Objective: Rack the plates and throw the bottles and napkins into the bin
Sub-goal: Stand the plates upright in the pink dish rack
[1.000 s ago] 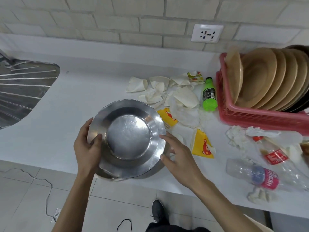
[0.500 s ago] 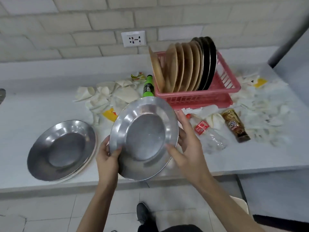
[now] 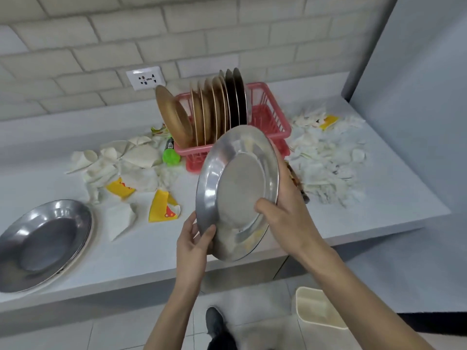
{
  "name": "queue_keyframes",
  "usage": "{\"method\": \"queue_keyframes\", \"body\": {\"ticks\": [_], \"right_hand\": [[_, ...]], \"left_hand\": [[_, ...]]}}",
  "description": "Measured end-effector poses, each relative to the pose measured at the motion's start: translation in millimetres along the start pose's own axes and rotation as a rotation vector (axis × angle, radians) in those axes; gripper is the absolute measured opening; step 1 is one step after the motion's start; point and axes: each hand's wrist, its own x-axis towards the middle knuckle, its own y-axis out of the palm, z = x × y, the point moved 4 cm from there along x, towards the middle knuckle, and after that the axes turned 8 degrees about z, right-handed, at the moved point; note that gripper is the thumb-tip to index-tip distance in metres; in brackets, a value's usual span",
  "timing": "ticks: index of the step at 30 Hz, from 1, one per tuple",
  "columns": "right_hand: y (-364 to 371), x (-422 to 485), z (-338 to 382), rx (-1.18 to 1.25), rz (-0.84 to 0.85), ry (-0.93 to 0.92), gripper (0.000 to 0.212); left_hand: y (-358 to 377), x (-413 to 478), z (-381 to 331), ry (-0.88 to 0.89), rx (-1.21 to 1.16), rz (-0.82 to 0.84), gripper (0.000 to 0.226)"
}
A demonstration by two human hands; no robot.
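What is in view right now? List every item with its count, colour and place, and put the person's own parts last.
steel plate: one, silver, held tilted in front of the rack
stacked steel plates: a few, exact count unclear, silver, left end of the counter
dish rack: one, red, back of the counter
racked plates: about nine, tan with two black, on edge in the rack
green bottle: one, left of the rack
napkins: many, white with some yellow, in heaps on both sides of the rack
wall socket: one, white, above the counter
bin: one, cream, on the floor
shoe: one, dark, floor
left hand: grips the plate's lower rim
right hand: grips the plate's right rim
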Motion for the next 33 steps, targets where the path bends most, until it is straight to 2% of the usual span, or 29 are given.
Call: {"method": "queue_keyframes", "body": {"ticks": [3,9,14,21,24,33], "right_hand": [[-13.3,5.3,5.4,-0.019,-0.079,-0.054,0.084],[-42.1,30.2,13.5,-0.114,-0.205,-0.079,0.082],[-66.6,63.6,22.6,-0.233,-0.313,-0.106,0.083],[-83.0,115.2,23.4,-0.354,-0.413,-0.105,0.088],[-91.9,134.0,19.0,-0.388,-0.461,-0.097,0.086],[-122.6,192.1,-5.9,-0.524,-0.399,-0.094,0.086]], "left_hand": [[13.2,9.1,-5.9,0.017,0.082,0.062,0.041],[32.9,49.5,-24.1,0.079,0.264,0.206,0.053],[43.9,93.0,-43.8,0.185,0.449,0.284,0.044],[47.1,150.9,-65.2,0.435,0.744,0.408,0.046],[49.2,169.2,-65.4,0.466,0.828,0.428,0.051],[67.5,201.6,-63.0,0.519,0.962,0.429,0.056]]}}
